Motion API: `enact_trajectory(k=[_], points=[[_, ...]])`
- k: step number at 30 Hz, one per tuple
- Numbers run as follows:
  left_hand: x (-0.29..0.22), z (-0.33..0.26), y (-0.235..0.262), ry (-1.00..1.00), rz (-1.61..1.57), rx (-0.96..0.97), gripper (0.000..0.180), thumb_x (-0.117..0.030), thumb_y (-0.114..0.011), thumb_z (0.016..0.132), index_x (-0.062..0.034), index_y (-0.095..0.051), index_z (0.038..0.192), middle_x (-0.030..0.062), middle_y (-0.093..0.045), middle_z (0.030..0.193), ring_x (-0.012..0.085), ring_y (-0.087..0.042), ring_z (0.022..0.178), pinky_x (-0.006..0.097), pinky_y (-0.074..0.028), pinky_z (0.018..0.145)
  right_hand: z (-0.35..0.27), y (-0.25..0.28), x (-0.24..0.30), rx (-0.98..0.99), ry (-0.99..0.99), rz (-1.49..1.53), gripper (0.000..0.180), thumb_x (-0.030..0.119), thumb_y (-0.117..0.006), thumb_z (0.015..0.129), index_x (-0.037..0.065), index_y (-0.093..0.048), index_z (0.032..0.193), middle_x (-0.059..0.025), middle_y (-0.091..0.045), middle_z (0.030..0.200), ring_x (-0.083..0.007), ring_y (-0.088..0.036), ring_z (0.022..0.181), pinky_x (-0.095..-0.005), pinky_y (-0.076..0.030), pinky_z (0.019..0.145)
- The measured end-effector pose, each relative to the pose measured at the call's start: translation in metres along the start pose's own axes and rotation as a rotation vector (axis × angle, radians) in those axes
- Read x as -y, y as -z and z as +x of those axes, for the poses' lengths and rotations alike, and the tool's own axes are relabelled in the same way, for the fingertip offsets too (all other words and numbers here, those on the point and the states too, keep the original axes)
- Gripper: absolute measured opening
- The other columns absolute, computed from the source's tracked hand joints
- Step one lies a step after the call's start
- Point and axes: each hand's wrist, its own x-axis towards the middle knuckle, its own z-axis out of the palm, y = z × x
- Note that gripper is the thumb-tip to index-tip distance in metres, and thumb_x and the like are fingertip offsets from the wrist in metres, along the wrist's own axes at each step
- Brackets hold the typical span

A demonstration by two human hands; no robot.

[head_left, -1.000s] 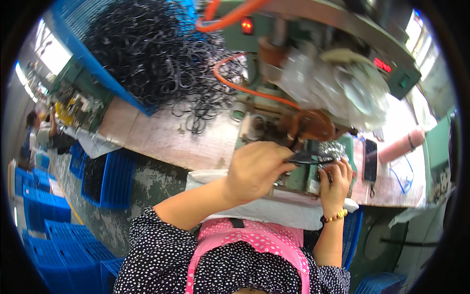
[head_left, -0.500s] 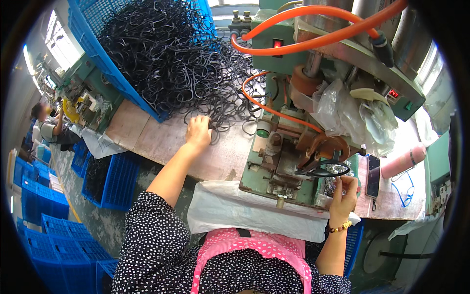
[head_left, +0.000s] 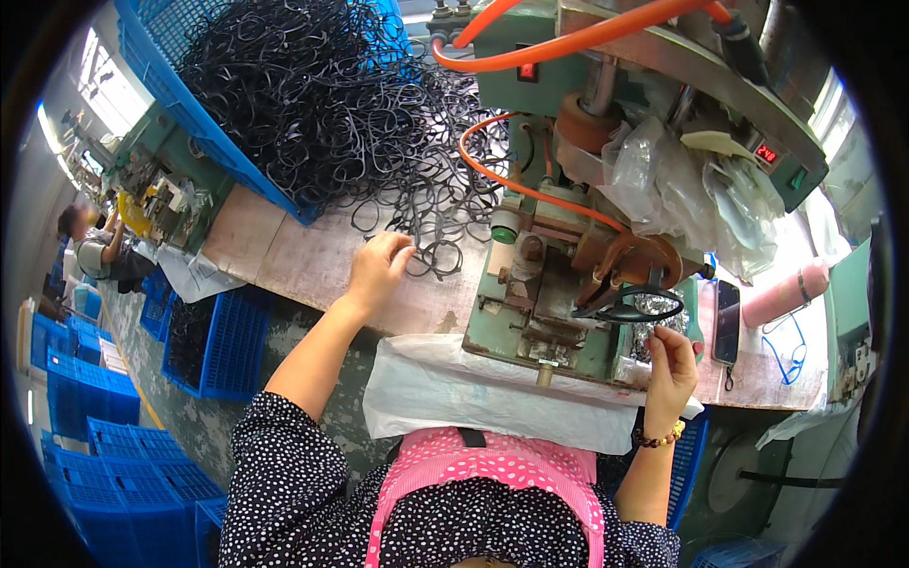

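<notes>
My left hand (head_left: 379, 270) is over the bench beside a spread of loose black rings (head_left: 436, 204). Its fingers are closed at the edge of one black ring (head_left: 441, 273), seemingly pinching it. To the right, my right hand (head_left: 670, 367) has its thumb and fingers pressed together; whatever lies between them is too small to name. Those fingertips are just below a larger black loop (head_left: 630, 318) that hangs on the green bench press (head_left: 544, 312). Close to them is a tray of small shiny metal pieces (head_left: 636, 352).
A blue crate (head_left: 241, 170) tips its heap of black rings onto the bench. Orange hoses (head_left: 568, 52) cross above the press. A phone (head_left: 725, 322), pink bottle (head_left: 786, 293) and blue cord lie right. Blue crates (head_left: 218, 346) stand on the floor left; a co-worker (head_left: 95, 241) sits beyond.
My left hand has drawn back slightly from the pile toward me, and a ring by its fingertips shows more fully. My right hand stays below the loop on the press. The view has shifted slightly.
</notes>
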Motion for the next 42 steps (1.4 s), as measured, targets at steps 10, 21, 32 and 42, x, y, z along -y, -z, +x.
enact_trajectory(k=[10,21,32,42], points=[[0.021,0.058,0.001,-0.501,0.871,-0.003,0.047,0.001,-0.059,0.079,-0.0208,-0.066,0.120,0.0064,-0.065,0.112,0.0253,-0.061,0.104,0.037,-0.046,0.092,-0.006,0.000,0.010,0.025,-0.029,0.151,0.011,-0.006,-0.059,0.098,-0.003,-0.063,0.108,-0.0082,-0.069,0.104,-0.0147,-0.067,0.099,-0.0294,-0.055,0.094],[-0.036,0.025,0.068,-0.570,0.773,-0.288,0.011,-0.012,-0.072,0.077,-0.0128,-0.066,0.085,0.0041,-0.057,0.100,0.0248,-0.058,0.092,0.038,-0.048,0.075,0.000,-0.006,0.028,0.046,-0.085,0.292,0.013,-0.012,-0.062,0.091,-0.001,-0.068,0.096,-0.0006,-0.065,0.094,-0.0091,-0.061,0.088,-0.0223,-0.048,0.081],[-0.161,-0.043,0.050,-0.059,-0.891,-0.180,0.018,-0.017,-0.055,0.105,-0.0014,-0.061,0.113,0.0092,-0.068,0.094,0.0117,-0.063,0.073,0.023,-0.047,0.060,0.008,-0.037,0.070,0.151,-0.140,0.478,0.014,-0.005,-0.063,0.095,-0.001,-0.066,0.108,-0.0090,-0.071,0.102,-0.0175,-0.069,0.096,-0.0289,-0.053,0.090],[-0.214,-0.033,0.023,-0.180,-1.102,-0.044,0.021,-0.016,-0.054,0.106,0.0008,-0.060,0.117,0.0114,-0.068,0.106,0.0189,-0.067,0.086,0.028,-0.050,0.067,0.009,-0.056,0.080,0.195,-0.114,0.506,0.020,-0.007,-0.066,0.091,-0.001,-0.064,0.110,-0.0054,-0.070,0.101,-0.0119,-0.067,0.095,-0.0249,-0.051,0.089]])
